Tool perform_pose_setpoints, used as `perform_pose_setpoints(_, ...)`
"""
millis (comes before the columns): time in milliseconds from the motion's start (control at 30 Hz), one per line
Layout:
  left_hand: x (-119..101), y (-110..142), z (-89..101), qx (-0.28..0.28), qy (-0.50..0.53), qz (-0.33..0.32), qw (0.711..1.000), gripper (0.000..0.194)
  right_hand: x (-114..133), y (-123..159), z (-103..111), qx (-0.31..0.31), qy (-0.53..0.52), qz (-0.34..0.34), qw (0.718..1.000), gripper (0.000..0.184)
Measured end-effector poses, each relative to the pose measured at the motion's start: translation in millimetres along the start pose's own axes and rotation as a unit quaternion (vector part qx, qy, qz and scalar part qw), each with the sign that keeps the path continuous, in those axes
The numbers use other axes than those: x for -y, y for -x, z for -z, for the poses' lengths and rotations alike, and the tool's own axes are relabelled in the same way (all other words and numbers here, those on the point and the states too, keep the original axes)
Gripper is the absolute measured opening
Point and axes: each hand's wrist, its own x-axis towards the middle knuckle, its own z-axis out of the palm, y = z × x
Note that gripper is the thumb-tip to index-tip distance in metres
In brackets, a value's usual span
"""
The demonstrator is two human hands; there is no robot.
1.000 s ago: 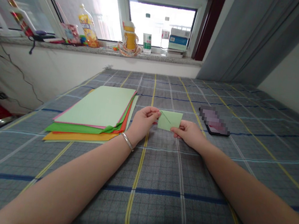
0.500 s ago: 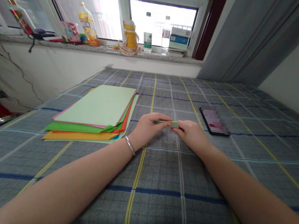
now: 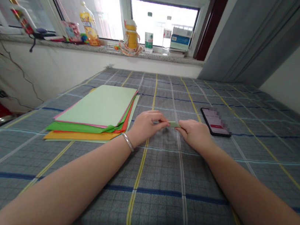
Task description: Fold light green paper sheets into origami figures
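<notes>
"What state is the grip in?"

"Both hands are closed on one piece: a narrow strip of pale green paper (image 3: 174, 124) is pinched from its two ends, by the left hand (image 3: 145, 123) on one side and the right hand (image 3: 194, 131) on the other. Its left end is hidden by the fingers, so how much is covered cannot be told."

"Where is the strip held?"

"It is held between the hands, apparently just above a plaid bed cover (image 3: 159, 203). It is seen almost edge-on, and only a short length is exposed."

"How is it expected to handle, and where should it be taken?"

"It is judged very light, thin and soft, with little stiffness unless it is creased. Only light pressure is called for. Hold is best taken at the ends, between the fingertips, since the paper may bend or crumple under a hard squeeze."

"What is laid nearby?"

"A stack of coloured paper sheets (image 3: 95, 106) is laid just beyond the left hand, and a smartphone (image 3: 215, 121) lies beyond the right. A metal bangle (image 3: 127, 142) is worn on the left wrist. Bottles are lined up on the windowsill (image 3: 92, 48), well apart."
</notes>
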Motion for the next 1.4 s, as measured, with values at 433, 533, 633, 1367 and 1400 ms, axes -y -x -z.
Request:
perform_pose_setpoints(433,11.3,0.0,4.0,-0.018,-0.05,0.025,0.998,0.014,-13.7,-0.5,-6.9,-0.035,-0.027,-0.079,0.996,0.029)
perform_pose_setpoints(533,11.1,0.1,1.8,-0.057,-0.029,0.032,0.997,0.014,-11.9,-0.7,-6.2,-0.044,-0.051,-0.101,0.993,0.029)
perform_pose_setpoints(633,9.5,0.0,0.7,-0.097,-0.041,0.028,0.994,0.015,-7.7,-0.6,-3.7,-0.052,-0.064,-0.114,0.99,0.029)
perform_pose_setpoints(1367,12.8,1.4,-15.3,-0.107,0.001,0.022,0.994,0.009,-7.6,-2.5,-17.5,-0.077,-0.293,-0.078,0.95,0.035)
perform_pose_setpoints(1400,11.3,1.8,-14.8,-0.114,-0.019,0.013,0.993,0.011,-7.1,-2.5,-16.2,-0.11,-0.297,-0.07,0.946,0.039)
